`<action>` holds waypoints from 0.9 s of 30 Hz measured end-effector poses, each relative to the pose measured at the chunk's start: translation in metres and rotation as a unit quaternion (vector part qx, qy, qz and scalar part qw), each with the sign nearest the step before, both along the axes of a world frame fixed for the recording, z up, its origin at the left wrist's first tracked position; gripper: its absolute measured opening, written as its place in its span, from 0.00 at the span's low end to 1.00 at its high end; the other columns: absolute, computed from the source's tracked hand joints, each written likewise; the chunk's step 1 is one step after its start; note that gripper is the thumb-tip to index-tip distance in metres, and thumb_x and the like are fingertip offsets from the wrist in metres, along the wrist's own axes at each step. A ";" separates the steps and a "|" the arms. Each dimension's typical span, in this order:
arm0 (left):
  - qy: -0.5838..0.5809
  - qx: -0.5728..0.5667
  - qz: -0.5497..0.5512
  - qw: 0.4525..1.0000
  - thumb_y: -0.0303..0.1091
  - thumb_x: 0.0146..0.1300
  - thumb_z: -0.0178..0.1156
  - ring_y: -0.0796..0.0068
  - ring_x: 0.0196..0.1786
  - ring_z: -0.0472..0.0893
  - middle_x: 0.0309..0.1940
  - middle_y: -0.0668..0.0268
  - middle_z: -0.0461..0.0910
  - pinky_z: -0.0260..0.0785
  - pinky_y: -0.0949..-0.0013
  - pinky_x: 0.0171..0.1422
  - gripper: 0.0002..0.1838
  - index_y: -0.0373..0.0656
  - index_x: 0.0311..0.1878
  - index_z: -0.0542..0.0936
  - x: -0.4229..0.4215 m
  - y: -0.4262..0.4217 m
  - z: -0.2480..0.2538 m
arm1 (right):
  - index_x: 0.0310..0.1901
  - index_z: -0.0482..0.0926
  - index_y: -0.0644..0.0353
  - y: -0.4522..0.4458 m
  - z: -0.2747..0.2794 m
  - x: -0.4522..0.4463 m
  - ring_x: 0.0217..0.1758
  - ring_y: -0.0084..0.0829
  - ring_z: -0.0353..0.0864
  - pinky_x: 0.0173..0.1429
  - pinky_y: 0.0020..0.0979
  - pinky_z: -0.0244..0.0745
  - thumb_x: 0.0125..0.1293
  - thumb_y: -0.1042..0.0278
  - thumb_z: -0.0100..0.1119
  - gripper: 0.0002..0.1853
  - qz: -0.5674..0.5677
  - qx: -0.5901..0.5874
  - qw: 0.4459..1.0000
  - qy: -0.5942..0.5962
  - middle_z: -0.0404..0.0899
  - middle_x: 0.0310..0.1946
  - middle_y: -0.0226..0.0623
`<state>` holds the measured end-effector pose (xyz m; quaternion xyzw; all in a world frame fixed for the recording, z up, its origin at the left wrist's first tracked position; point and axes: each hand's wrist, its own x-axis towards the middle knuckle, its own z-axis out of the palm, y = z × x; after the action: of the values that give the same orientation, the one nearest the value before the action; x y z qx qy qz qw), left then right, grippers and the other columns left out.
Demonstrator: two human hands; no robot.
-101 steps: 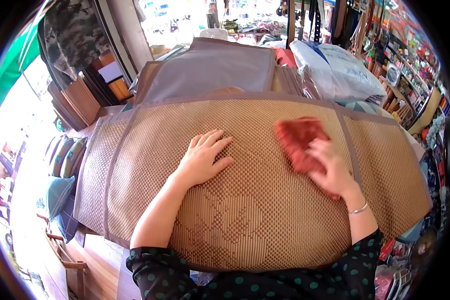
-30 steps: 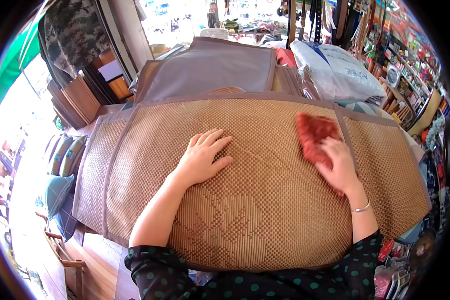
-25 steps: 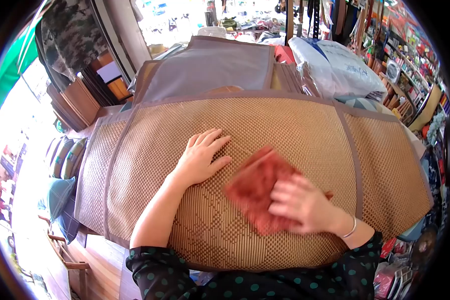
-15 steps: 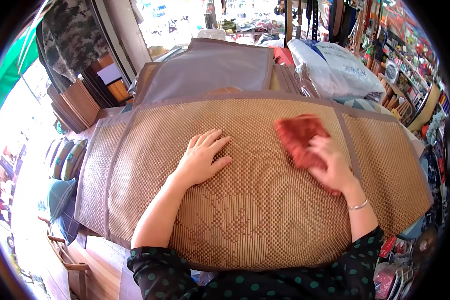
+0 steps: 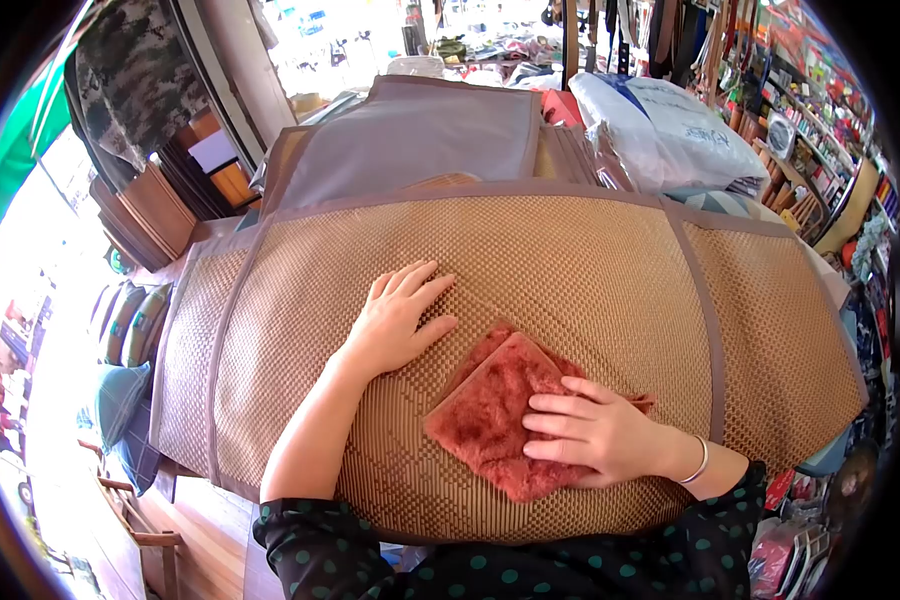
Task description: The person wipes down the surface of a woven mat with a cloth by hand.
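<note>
Rust-red cloth, brown-bordered tan mat

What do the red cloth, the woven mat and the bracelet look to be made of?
Red cloth: probably plush synthetic, going by its fuzzy, mottled pile. Woven mat: perhaps rattan or imitation, faintly glossy, from its tan-and-brown interlaced strips. Bracelet: likely polished metal, given its silvery shine.

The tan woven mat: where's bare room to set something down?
Bare: the mat's far stretch, between the left hand and right brown fabric band; also the panel beyond that band. Crowded: lower middle, under the right hand and folded reddish plush cloth.
</note>
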<state>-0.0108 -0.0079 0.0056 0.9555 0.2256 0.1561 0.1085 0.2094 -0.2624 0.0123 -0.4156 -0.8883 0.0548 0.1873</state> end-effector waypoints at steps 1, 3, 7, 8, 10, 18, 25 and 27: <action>-0.002 -0.003 0.001 1.000 0.53 0.70 0.57 0.51 0.78 0.58 0.75 0.56 0.63 0.47 0.49 0.82 0.31 0.49 0.72 0.71 0.000 0.000 0.000 | 0.58 0.80 0.48 0.003 0.001 0.005 0.73 0.41 0.69 0.78 0.53 0.56 0.47 0.54 0.75 0.32 0.000 -0.010 1.000 0.008 0.75 0.63 0.37; -0.004 -0.005 0.003 1.000 0.53 0.70 0.57 0.51 0.78 0.58 0.75 0.56 0.64 0.47 0.49 0.82 0.31 0.49 0.72 0.71 -0.001 -0.001 0.000 | 0.57 0.80 0.50 0.012 0.006 0.025 0.73 0.43 0.68 0.78 0.52 0.57 0.48 0.60 0.74 0.30 -0.075 0.006 0.997 -0.009 0.75 0.64 0.40; 0.009 0.000 0.011 1.000 0.54 0.70 0.57 0.51 0.79 0.57 0.76 0.57 0.63 0.47 0.48 0.82 0.32 0.49 0.73 0.70 0.000 -0.002 0.001 | 0.57 0.79 0.60 0.026 -0.005 0.097 0.71 0.50 0.70 0.76 0.48 0.61 0.53 0.62 0.72 0.29 -0.314 0.094 0.945 0.008 0.76 0.62 0.47; 0.015 0.001 0.011 1.000 0.54 0.70 0.56 0.51 0.79 0.57 0.76 0.57 0.62 0.47 0.48 0.83 0.32 0.50 0.73 0.70 0.000 -0.002 0.001 | 0.57 0.79 0.61 0.026 -0.008 0.112 0.70 0.50 0.71 0.76 0.48 0.62 0.54 0.61 0.71 0.28 -0.360 0.100 0.927 0.017 0.77 0.62 0.48; 0.016 -0.002 0.013 1.000 0.54 0.71 0.56 0.51 0.79 0.56 0.76 0.57 0.62 0.47 0.48 0.83 0.32 0.50 0.73 0.70 -0.001 -0.003 0.002 | 0.57 0.79 0.62 0.025 -0.012 0.130 0.69 0.50 0.71 0.75 0.48 0.62 0.57 0.61 0.69 0.26 -0.431 0.106 0.896 0.035 0.77 0.62 0.49; 0.017 0.001 0.004 1.000 0.53 0.70 0.57 0.51 0.78 0.58 0.76 0.56 0.63 0.46 0.49 0.83 0.32 0.49 0.73 0.70 -0.001 -0.002 0.000 | 0.57 0.79 0.53 0.008 0.007 0.015 0.71 0.43 0.70 0.78 0.50 0.57 0.51 0.58 0.73 0.29 -0.105 0.035 0.993 -0.031 0.76 0.62 0.41; 0.007 -0.006 0.005 1.000 0.55 0.71 0.55 0.54 0.79 0.57 0.75 0.55 0.64 0.44 0.49 0.83 0.33 0.47 0.73 0.70 -0.001 -0.002 0.003 | 0.57 0.80 0.53 0.020 0.007 0.049 0.70 0.44 0.72 0.77 0.49 0.61 0.51 0.62 0.73 0.28 -0.148 0.045 0.988 0.026 0.78 0.61 0.42; 0.008 -0.006 0.009 1.000 0.55 0.71 0.55 0.55 0.79 0.57 0.75 0.55 0.63 0.44 0.49 0.83 0.33 0.47 0.73 0.70 0.000 -0.002 0.005 | 0.56 0.80 0.58 0.029 0.000 0.088 0.69 0.47 0.73 0.76 0.48 0.63 0.52 0.64 0.72 0.28 -0.268 0.096 0.958 0.040 0.78 0.60 0.46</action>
<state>-0.0112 -0.0103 0.0102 0.9539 0.2360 0.1479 0.1115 0.2971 -0.2336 0.0122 -0.6155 -0.7374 -0.0666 0.2699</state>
